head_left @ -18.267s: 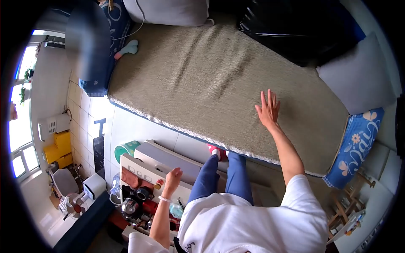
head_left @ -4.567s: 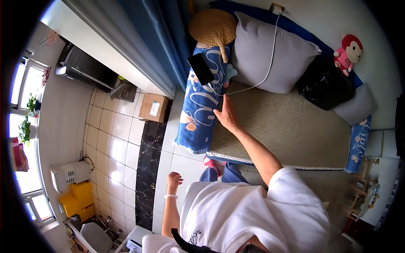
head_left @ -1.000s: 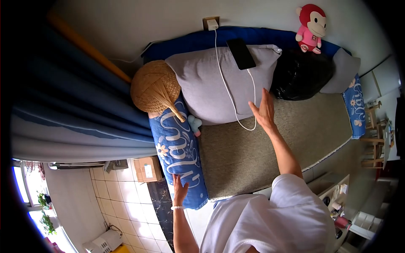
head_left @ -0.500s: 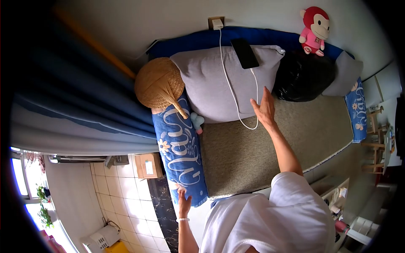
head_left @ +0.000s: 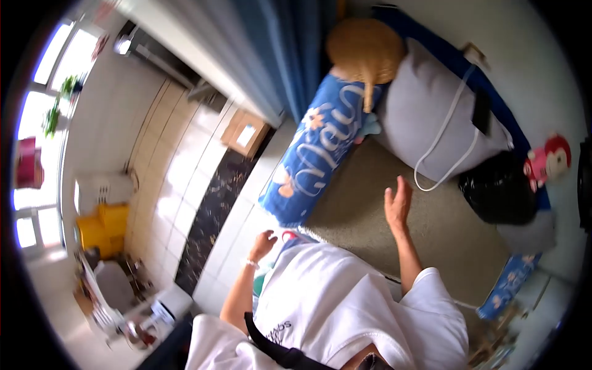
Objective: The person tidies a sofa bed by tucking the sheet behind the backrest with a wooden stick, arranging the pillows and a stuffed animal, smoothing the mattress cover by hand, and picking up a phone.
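My right hand (head_left: 399, 200) hovers over the brown sofa seat (head_left: 351, 213), thumb and fingers stretched apart, holding nothing. Beyond it lies a grey cushion (head_left: 425, 108) with a black phone (head_left: 481, 114) resting on it. A white charging cable (head_left: 441, 132) loops from the phone across the cushion. Near the front end of the blue patterned armrest cover (head_left: 308, 154) is my left hand (head_left: 263, 245), loosely bent and with nothing visible in it. A woven straw fan (head_left: 365, 52) sits at the armrest's far end, beside a small light-blue soft toy (head_left: 370, 125).
A black plastic bag (head_left: 499, 188) and a red monkey plush (head_left: 547, 161) sit at the sofa's right. On the left are a cardboard box (head_left: 245, 132), a blue curtain (head_left: 271, 55), yellow boxes (head_left: 105, 228) and a tiled floor (head_left: 166, 166).
The view has swung toward the left, showing more floor and window. My right hand is now farther from the phone, and my left hand has come off the armrest cover.
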The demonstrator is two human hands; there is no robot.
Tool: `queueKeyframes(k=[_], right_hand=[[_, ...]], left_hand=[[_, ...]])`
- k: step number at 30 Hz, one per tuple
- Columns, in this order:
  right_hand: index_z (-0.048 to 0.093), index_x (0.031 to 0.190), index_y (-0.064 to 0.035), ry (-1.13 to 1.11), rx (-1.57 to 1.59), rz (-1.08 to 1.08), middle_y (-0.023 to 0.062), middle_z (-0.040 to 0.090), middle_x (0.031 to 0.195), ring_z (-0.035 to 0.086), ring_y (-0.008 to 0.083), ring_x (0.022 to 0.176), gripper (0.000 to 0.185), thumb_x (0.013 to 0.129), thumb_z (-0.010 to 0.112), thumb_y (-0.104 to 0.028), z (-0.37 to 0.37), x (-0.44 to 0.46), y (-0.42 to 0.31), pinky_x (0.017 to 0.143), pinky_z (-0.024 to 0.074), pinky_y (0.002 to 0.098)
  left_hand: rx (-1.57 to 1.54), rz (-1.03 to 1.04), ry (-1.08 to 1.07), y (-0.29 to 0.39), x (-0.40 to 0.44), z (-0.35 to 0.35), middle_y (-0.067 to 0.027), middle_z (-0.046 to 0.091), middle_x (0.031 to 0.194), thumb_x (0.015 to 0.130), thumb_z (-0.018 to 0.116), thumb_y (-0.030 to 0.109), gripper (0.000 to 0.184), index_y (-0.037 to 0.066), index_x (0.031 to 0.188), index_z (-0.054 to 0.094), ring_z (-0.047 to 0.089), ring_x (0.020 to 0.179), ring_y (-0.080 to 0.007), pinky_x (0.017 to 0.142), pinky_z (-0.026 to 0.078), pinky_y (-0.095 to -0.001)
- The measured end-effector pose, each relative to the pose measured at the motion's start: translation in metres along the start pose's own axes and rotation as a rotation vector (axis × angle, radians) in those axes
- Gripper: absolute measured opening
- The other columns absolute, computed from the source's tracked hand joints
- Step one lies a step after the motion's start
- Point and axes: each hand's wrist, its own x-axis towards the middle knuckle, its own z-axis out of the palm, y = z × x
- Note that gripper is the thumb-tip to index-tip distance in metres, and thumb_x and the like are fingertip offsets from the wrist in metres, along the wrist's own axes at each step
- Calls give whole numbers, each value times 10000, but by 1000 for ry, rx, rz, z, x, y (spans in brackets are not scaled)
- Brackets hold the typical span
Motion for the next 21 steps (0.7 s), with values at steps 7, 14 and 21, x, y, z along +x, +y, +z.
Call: queueKeyframes(k=[7, 14, 21], right_hand=[[469, 1118, 61, -528, 83, -445, 216, 481, 1156, 395, 358, 1127, 427, 738, 592, -88, 97, -70, -121, 964, 331, 407], [510, 1049, 54, -746, -67, -812, 228, 470, 1166, 397, 369, 1114, 381, 715, 597, -107, 164, -81, -223, 957, 335, 410], [535, 1043, 38, -1133, -222, -957, 228, 476, 1162, 403, 369, 1112, 376, 706, 596, -117, 241, -104, -285, 967, 319, 425]], left_hand=[[-214, -339, 35, -87, -73, 1, -199, 605, 996, 795, 535, 249, 384, -2, 1084, 559, 568, 949, -321, 827, 440, -349], [-629, -492, 285, -185, -153, 24, -205, 603, 1000, 787, 530, 232, 376, -53, 1029, 570, 567, 966, -301, 847, 431, -330], [-1068, -807, 486, -255, -235, 90, -180, 615, 990, 758, 566, 234, 342, -28, 972, 607, 579, 942, -295, 820, 440, -335]])
